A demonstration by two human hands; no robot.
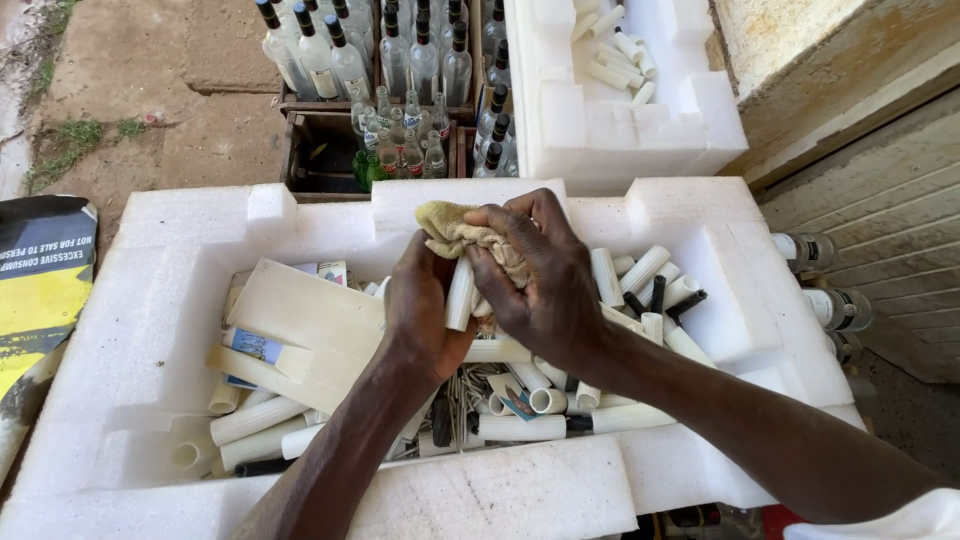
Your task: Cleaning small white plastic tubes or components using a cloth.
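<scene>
Head view, the only one I have. My left hand (420, 305) is clenched round a short white tube (461, 292), held upright over the middle of the foam tray (150, 300). My right hand (535, 275) grips a yellowish rag (455, 232) and presses it against the tube's upper end, with the fingers wrapped over the cloth.

To do this wipe well, I judge: keep the left grip low on the tube so the rag can cover the exposed length, rotate the tube rather than the cloth, and stay above the tray so a slip lands in foam.

Materials:
- The tube is smooth, rigid and cylindrical, probably plastic, so it could twist in a loose grip.
- The rag is soft, crumpled and worn.
- The tray is white moulded foam with thick blocky walls and a matte, easily dented surface.
- In the tray lie loose tubes (640, 270) of the same kind, some hollow-ended, a few black pieces, and an off-white flat slab (300, 315).

Beyond the tray stands a second foam box (620, 120) with more tubes. Beside it, wooden crates hold clear glass bottles (400, 60) with dark caps.
</scene>
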